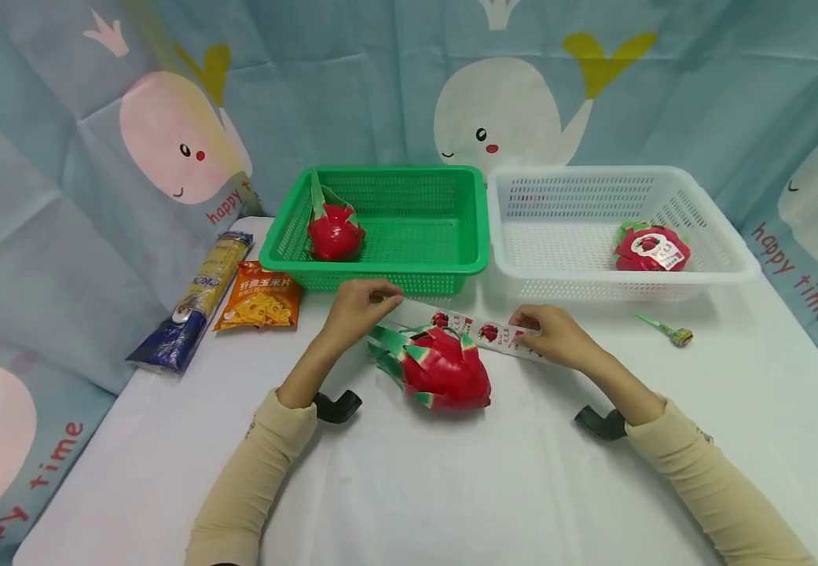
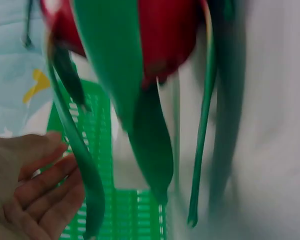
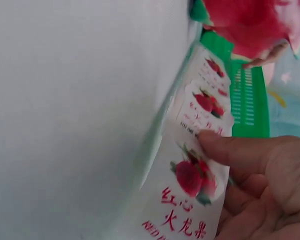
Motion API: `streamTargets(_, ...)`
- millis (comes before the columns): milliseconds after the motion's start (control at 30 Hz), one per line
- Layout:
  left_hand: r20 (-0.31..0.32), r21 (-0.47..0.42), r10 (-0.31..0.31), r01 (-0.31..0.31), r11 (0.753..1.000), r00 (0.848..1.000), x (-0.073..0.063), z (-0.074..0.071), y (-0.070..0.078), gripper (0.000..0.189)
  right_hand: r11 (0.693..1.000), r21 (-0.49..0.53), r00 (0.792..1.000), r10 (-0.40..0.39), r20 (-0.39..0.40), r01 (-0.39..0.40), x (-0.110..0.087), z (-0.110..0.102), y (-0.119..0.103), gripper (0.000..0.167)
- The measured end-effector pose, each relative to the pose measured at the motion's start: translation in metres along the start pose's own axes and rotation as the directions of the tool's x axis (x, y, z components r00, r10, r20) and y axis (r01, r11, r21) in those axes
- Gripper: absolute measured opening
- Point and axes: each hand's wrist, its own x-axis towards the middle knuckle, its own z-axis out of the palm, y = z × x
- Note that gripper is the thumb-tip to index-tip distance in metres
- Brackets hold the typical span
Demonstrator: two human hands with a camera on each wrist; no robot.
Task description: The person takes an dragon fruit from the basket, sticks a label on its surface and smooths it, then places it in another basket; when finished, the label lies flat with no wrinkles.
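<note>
A white strip of dragon fruit stickers [image 1: 489,333] stretches behind a red dragon fruit [image 1: 449,371] with green leaves lying on the table. My right hand [image 1: 553,334] pinches the strip near its right end, thumb on the printed face of the sticker strip [image 3: 190,165] in the right wrist view. My left hand [image 1: 362,313] hovers by the strip's left end, above the leaf tips. Loosely bent, the fingers of the left hand [image 2: 45,185] show nothing between them, though a leaf hides part of their tips in the left wrist view.
A green basket [image 1: 373,277] holds one dragon fruit [image 1: 336,233]. Beside it, a white basket [image 1: 621,284] holds a dragon fruit bearing a sticker [image 1: 652,248]. A noodle packet [image 1: 192,303] and an orange snack bag [image 1: 258,297] lie left; a lollipop [image 1: 679,336] lies right.
</note>
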Motion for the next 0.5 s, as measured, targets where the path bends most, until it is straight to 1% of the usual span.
streamTargets(33, 0.004, 0.065, 0.025, -0.025, 0.998, 1.000, 0.002, 0.000, 0.001, 0.022, 1.000, 0.001, 1.000, -0.016, -0.005, 0.016, 0.000, -0.001, 0.000, 0.010)
streamTargets(67, 0.016, 0.094, 0.034, -0.035, 0.995, 0.999, 0.003, 0.000, 0.001, 0.023, 0.999, 0.005, 0.999, -0.032, -0.006, 0.032, -0.001, -0.002, 0.000, 0.010)
streamTargets(100, 0.029, 0.105, 0.034, -0.037, 0.994, 0.999, 0.004, 0.000, 0.000, 0.024, 0.999, 0.010, 0.999, -0.043, -0.003, 0.044, -0.001, -0.003, -0.001, 0.010)
streamTargets(233, 0.093, 0.098, 0.009, -0.018, 0.995, 0.996, 0.006, -0.001, -0.007, 0.028, 0.997, 0.033, 0.997, -0.071, 0.011, 0.071, -0.002, -0.006, -0.003, 0.011)
streamTargets(300, 0.108, 0.094, 0.012, -0.022, 0.995, 0.994, 0.007, 0.000, -0.009, 0.025, 0.997, 0.035, 0.998, -0.068, 0.010, 0.068, -0.003, -0.009, -0.004, 0.011)
streamTargets(367, 0.107, 0.081, 0.020, -0.029, 0.996, 0.994, 0.008, 0.001, -0.009, 0.019, 0.998, 0.036, 0.998, -0.053, 0.016, 0.052, -0.004, -0.013, -0.004, 0.011)
streamTargets(500, 0.062, 0.028, 0.059, -0.061, 0.998, 0.996, 0.010, 0.001, -0.003, 0.011, 0.998, 0.059, 0.998, -0.011, 0.057, 0.007, -0.007, -0.022, -0.007, 0.017)
